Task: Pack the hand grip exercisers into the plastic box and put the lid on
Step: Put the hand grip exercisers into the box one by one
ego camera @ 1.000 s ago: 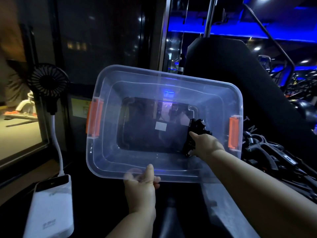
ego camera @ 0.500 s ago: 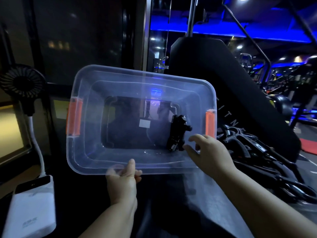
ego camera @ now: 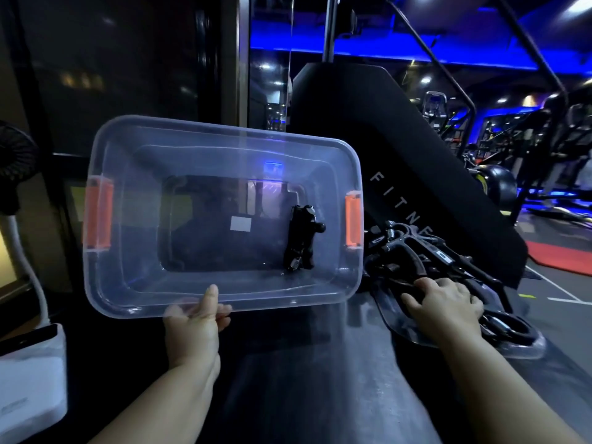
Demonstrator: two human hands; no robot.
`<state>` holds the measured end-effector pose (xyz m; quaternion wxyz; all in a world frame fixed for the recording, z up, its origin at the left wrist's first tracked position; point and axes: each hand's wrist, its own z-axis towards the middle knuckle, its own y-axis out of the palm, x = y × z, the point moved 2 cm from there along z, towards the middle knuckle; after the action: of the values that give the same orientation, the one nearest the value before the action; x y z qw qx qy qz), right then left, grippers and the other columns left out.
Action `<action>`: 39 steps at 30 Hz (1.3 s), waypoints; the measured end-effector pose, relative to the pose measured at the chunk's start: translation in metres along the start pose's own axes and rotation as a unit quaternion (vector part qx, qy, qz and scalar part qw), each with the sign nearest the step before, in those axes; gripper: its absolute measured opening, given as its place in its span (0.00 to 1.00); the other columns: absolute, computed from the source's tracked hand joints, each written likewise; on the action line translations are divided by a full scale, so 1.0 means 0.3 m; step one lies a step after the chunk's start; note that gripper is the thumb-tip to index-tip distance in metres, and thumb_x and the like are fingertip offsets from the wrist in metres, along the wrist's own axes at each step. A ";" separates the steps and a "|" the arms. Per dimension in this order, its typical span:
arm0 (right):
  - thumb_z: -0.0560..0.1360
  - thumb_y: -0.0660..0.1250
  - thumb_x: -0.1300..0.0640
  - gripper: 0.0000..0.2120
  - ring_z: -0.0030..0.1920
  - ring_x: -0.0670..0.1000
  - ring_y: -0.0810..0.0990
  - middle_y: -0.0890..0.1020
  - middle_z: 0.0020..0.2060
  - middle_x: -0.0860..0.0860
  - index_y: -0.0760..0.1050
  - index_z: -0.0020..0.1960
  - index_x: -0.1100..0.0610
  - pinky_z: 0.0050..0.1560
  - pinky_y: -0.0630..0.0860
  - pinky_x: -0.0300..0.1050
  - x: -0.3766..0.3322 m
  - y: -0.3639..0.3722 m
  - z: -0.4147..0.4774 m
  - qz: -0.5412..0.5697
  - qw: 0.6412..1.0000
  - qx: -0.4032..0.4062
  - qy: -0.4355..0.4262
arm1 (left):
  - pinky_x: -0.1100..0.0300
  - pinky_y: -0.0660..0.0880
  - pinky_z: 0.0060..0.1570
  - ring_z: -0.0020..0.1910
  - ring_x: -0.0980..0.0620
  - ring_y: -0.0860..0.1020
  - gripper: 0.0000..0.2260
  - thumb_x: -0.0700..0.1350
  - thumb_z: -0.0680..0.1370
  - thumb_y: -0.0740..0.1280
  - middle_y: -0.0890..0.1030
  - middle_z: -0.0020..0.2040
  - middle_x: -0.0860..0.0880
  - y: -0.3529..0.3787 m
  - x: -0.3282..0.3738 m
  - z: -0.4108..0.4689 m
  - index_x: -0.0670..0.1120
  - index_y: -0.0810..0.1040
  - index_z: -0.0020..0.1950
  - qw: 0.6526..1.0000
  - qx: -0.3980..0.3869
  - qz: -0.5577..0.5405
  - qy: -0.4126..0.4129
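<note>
box: we see the clear plastic box (ego camera: 221,155) tipped up with its opening toward the camera, orange latches (ego camera: 100,219) on both short ends, no lid on it.
left hand: our left hand (ego camera: 192,325) pinches the box's near rim, thumb over the edge, fingers behind the wall.
inside: one black hand grip exerciser (ego camera: 301,241) lies in the box near the right-end latch, handles together, spring end toward the near wall.
right hand: our right hand (ego camera: 445,302) is outside the box, palm down on the pile of grip exercisers (ego camera: 413,248), fingers curled over one; we can't tell if it's actually gripped.
pile: sits on a clear flat sheet (ego camera: 499,347), just right of the box.
left edge: small fan (ego camera: 16,161) and white power bank (ego camera: 32,379).
</note>
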<state>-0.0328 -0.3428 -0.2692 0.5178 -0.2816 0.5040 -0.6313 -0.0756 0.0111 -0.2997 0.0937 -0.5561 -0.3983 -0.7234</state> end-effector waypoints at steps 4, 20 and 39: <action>0.76 0.60 0.40 0.21 0.67 0.53 0.67 0.74 0.62 0.49 0.68 0.67 0.44 0.69 0.57 0.58 0.020 0.002 0.003 -0.008 1.000 -0.014 -0.002 | 0.69 0.73 0.23 0.23 0.59 0.78 0.08 0.42 0.78 0.67 0.78 0.22 0.51 -0.002 -0.016 0.008 0.40 0.69 0.47 1.000 0.000 0.008 0.001; 0.69 0.68 0.38 0.12 0.52 0.49 0.77 0.77 0.39 0.42 0.79 0.47 0.43 0.53 0.64 0.49 -0.019 -0.075 -0.039 0.034 0.995 -0.059 -0.077 | 0.69 0.75 0.25 0.25 0.59 0.79 0.09 0.45 0.77 0.68 0.80 0.24 0.52 -0.011 -0.030 0.019 0.43 0.69 0.44 1.000 0.001 0.019 0.002; 0.65 0.62 0.25 0.32 0.61 0.50 0.74 0.75 0.59 0.45 0.72 0.63 0.42 0.56 0.65 0.51 -0.027 -0.042 -0.036 0.014 0.995 -0.089 -0.050 | 0.64 0.74 0.28 0.25 0.58 0.79 0.08 0.43 0.77 0.68 0.79 0.28 0.47 -0.012 -0.025 0.012 0.42 0.70 0.44 0.999 -0.002 0.032 -0.002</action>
<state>-0.0445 -0.3322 -0.2598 0.5237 -0.3511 0.5357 -0.5617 -0.0723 0.0135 -0.3078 0.1152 -0.5700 -0.3793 -0.7197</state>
